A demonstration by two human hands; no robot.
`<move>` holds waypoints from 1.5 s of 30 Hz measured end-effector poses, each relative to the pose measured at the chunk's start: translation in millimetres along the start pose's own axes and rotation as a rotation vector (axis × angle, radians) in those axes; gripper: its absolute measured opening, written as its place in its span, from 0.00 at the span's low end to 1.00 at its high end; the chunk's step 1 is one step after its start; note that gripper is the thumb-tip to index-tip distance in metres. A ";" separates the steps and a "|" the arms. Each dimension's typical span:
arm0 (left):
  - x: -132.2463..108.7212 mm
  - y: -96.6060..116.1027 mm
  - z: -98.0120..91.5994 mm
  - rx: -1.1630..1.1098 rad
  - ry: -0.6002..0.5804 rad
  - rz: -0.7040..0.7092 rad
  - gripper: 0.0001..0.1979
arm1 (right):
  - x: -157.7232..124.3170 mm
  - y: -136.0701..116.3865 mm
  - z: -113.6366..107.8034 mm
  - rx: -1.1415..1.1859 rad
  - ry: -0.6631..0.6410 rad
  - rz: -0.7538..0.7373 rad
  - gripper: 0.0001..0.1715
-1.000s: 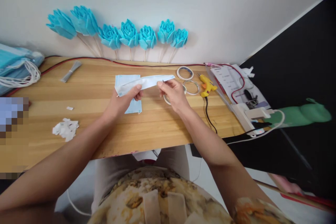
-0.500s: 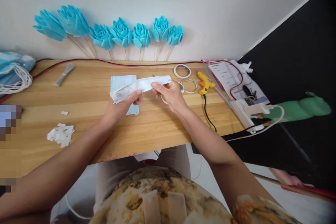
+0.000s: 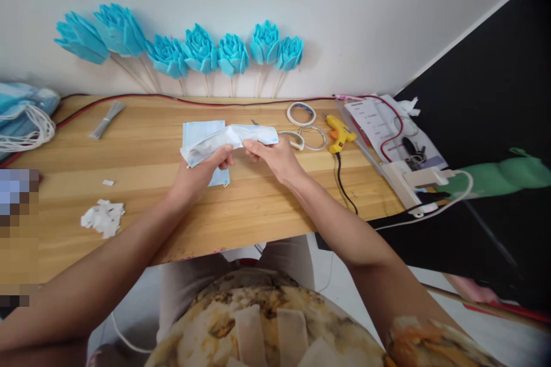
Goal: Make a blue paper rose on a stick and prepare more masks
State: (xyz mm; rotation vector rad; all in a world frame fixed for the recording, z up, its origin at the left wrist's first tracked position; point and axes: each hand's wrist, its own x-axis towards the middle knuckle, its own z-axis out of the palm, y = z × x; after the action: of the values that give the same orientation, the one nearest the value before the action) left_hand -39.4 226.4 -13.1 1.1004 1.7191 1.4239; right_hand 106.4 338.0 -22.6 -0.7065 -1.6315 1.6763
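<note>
A light blue face mask (image 3: 228,136), folded into a long strip, is stretched between my two hands above the table. My left hand (image 3: 204,169) grips its lower edge left of the middle, the thumb lying over it. Closer to the strip's right end, my right hand (image 3: 273,155) pinches the lower edge between thumb and fingers. The two thumbs are near each other, and the strip bulges slightly between them. Beneath my left hand lies another flat blue face mask (image 3: 201,131), partly covered by the hand and the strip.
Blue fabric flowers (image 3: 200,50) on sticks lean on the wall. Tape rolls (image 3: 301,114) and a yellow glue gun (image 3: 341,133) lie right; a power strip (image 3: 400,183) sits at the right edge. White scraps (image 3: 103,218), bundled ties (image 3: 107,119) and bagged masks (image 3: 26,100) are left.
My right hand has slid left along the strip, closer to my left hand. The strip now bows upward between the thumbs. The view has shifted slightly.
</note>
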 end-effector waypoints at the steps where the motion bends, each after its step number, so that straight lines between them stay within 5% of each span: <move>1: -0.1 0.0 -0.2 0.007 -0.006 0.000 0.17 | -0.2 1.0 0.3 -0.014 -0.003 -0.009 0.22; 7: 2.6 -9.6 1.2 -0.090 -0.021 0.020 0.18 | -2.0 10.2 1.6 -0.104 -0.043 -0.044 0.20; 13: 12.4 -27.9 -0.7 -0.342 0.018 -0.020 0.17 | 1.0 6.3 -1.5 -0.019 -0.009 -0.004 0.28; 22: 14.9 -20.8 -0.5 -0.583 -0.041 -0.165 0.17 | 3.1 3.4 -4.9 0.016 0.008 0.019 0.31; 31: 14.4 -14.9 -3.5 -0.599 -0.224 -0.180 0.21 | 4.2 14.9 0.4 -0.053 -0.083 0.034 0.34; 45: 13.9 -18.1 2.1 -0.467 -0.157 -0.048 0.24 | 1.2 6.5 2.4 0.019 -0.100 0.083 0.32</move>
State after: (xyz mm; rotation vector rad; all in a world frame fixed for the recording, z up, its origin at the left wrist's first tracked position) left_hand -47.3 238.7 -30.7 0.8779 1.2100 1.5593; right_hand 103.2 337.5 -28.8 -0.7000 -1.6727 1.8100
